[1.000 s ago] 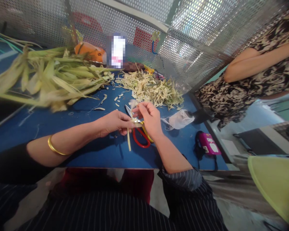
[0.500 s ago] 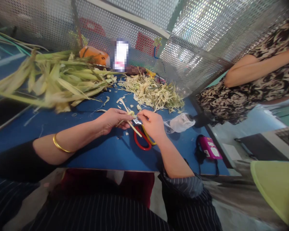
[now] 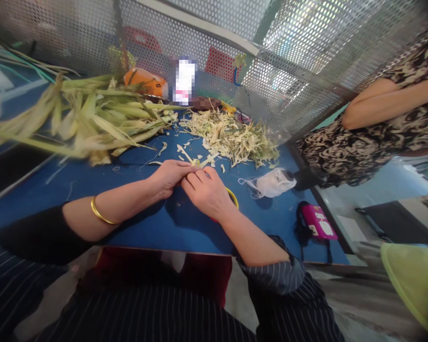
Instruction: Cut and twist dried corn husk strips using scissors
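From where I sit, I see pale yellow-green husk strips (image 3: pixel 197 163) bunched at the fingers, held up with narrow ends splayed toward the far left and far right. Below them on the near side, I make out scissors (image 3: pixel 235 198), mostly hidden, a yellow handle loop and a sliver of red showing.

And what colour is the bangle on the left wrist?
The bangle is gold, clearest in the head view.
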A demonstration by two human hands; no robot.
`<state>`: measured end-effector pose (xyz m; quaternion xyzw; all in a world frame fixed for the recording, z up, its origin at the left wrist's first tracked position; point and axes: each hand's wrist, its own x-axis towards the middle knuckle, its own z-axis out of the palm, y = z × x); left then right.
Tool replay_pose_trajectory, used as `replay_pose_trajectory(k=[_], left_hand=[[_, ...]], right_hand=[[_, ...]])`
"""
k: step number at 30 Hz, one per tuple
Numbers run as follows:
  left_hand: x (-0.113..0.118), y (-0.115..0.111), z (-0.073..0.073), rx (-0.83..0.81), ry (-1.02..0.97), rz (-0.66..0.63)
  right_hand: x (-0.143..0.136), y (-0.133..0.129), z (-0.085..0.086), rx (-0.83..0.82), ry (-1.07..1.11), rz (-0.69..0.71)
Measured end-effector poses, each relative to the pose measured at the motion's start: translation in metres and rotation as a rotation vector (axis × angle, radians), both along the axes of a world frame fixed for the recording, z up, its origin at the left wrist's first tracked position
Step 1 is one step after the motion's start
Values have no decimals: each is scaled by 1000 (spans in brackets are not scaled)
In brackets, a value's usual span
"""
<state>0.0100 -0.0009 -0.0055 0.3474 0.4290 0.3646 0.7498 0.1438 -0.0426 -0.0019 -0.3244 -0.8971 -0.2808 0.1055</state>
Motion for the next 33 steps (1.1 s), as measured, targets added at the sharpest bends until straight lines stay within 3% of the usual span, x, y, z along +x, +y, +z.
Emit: replay_pose_trajectory(k=[9, 21, 27, 30, 33], left_hand=[[-9, 5, 15, 30, -76, -128], [-5, -1, 13, 90, -14, 47], [-3, -3, 14, 43, 22, 92], [-5, 1, 14, 66, 16, 82], [-8, 4, 17, 85, 39, 67]], right_hand=[[12, -1, 1, 2, 224, -92], [6, -10, 1, 157, 85, 235], [3, -14, 0, 104, 86, 323], [8, -11, 4, 25, 260, 255], [18, -5, 9, 34, 501, -48]])
